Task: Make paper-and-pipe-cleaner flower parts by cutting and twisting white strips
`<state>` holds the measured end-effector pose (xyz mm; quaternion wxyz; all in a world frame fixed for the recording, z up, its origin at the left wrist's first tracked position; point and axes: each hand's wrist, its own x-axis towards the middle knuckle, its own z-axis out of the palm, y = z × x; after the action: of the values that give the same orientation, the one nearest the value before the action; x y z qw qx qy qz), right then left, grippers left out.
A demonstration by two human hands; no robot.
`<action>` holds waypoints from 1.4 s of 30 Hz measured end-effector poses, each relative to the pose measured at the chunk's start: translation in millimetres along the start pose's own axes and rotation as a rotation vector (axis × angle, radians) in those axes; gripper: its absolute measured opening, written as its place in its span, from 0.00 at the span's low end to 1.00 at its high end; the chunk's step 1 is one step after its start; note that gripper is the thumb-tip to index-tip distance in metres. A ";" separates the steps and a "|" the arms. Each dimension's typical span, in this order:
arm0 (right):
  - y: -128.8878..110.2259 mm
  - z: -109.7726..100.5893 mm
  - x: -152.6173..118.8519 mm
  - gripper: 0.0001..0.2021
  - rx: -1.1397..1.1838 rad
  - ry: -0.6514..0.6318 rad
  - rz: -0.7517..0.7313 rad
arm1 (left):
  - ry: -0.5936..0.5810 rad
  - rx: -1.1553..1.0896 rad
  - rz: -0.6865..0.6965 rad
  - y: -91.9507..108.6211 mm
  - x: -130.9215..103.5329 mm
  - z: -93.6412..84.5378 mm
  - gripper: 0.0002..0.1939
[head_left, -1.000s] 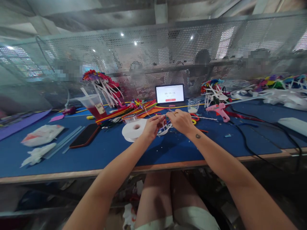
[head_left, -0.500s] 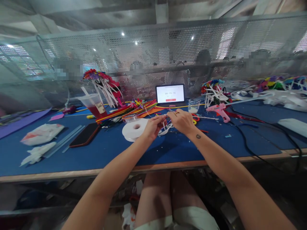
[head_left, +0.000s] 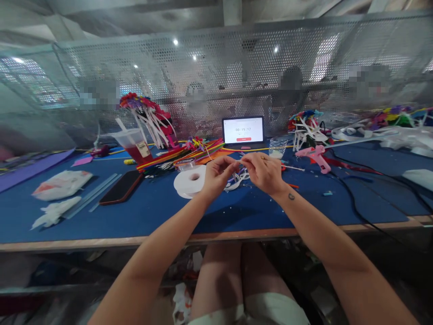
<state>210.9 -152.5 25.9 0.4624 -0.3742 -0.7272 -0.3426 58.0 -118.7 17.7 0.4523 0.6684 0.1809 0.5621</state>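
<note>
My left hand [head_left: 219,175] is closed in a pinch, thumb against fingertips, just right of a white ribbon roll [head_left: 182,184]. Close beside it, my right hand [head_left: 265,172] pinches too, its fingertips nearly meeting the left ones. Between them shows a bit of a thin white strip; its full shape is hidden by the fingers. Loops of narrow white ribbon [head_left: 241,181] lie beneath the hands. A thin pale twisted stick [head_left: 296,168] points out to the right from behind my right hand; whether I hold it cannot be told.
A pink glue gun [head_left: 316,158] with a black cable lies right. Behind the hands stands a timer screen [head_left: 242,130]. Coloured pipe cleaners [head_left: 162,163], a drink cup [head_left: 135,146] and a phone [head_left: 121,188] are left. A perforated metal screen [head_left: 216,67] closes the back.
Both hands have shifted slightly, the right one turning so its fingers point more downward. The left fingers have moved up and right, still close to the right fingertips. The view has tilted a little.
</note>
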 end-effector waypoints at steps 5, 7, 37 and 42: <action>-4.0 -0.9 0.9 0.08 0.040 -0.031 0.042 | 0.003 0.055 0.090 -0.3 1.0 -2.1 0.07; -4.5 -1.5 1.7 0.09 0.052 -0.041 0.051 | 0.010 0.070 0.102 0.1 1.7 -2.8 0.08; 0.4 -5.2 7.4 0.10 0.555 -0.323 0.297 | 0.033 0.217 0.110 1.6 2.2 -5.6 0.05; 1.5 -7.8 10.2 0.09 0.597 -0.365 0.291 | 0.033 0.185 0.067 1.1 2.4 -3.3 0.06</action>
<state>212.5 -156.0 38.3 0.4575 -0.3775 -0.8047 0.0259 55.5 -116.1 19.9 0.3666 0.7035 0.2171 0.5688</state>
